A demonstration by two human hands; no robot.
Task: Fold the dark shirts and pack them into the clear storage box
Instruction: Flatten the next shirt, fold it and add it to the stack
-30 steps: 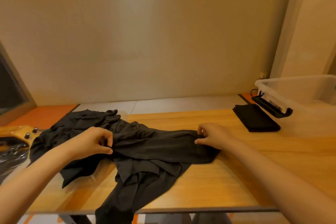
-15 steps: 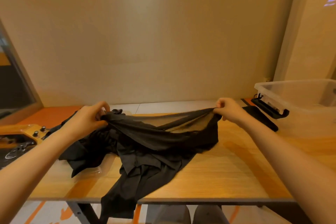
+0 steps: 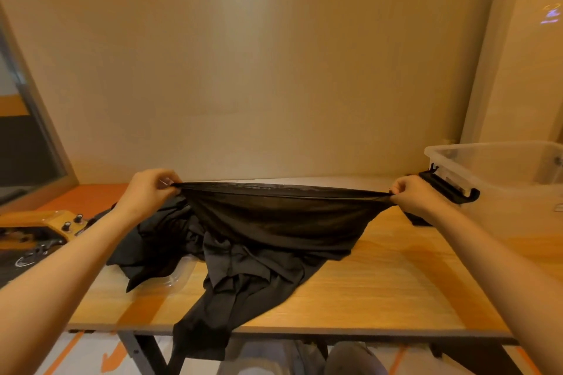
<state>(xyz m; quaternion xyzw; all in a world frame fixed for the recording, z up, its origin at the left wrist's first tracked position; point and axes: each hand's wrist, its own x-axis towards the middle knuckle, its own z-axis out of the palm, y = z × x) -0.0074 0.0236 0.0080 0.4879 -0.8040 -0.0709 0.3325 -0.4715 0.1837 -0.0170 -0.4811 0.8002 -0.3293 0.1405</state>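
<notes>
A dark shirt [image 3: 274, 216] hangs stretched between my hands above the wooden table [image 3: 380, 289]. My left hand [image 3: 146, 192] pinches its left corner and my right hand [image 3: 417, 195] pinches its right corner, so the top edge runs taut. The lower part of the shirt trails over a heap of other dark shirts [image 3: 152, 240], and some dark cloth drapes over the table's front edge. The clear storage box [image 3: 511, 179] stands at the right end of the table, open at the top. A folded dark shirt [image 3: 419, 220] lies beside the box, mostly hidden behind my right wrist.
A clear plastic lid [image 3: 179, 277] lies under the heap of shirts. A yellow device with knobs [image 3: 45, 222] sits at the left. A black latch [image 3: 447, 189] sticks out from the box's left side. A plain wall rises just behind the table.
Both hands have lifted the shirt off the table and pulled apart, left hand leftward, right hand toward the box. The cloth went from bunched to stretched taut.
</notes>
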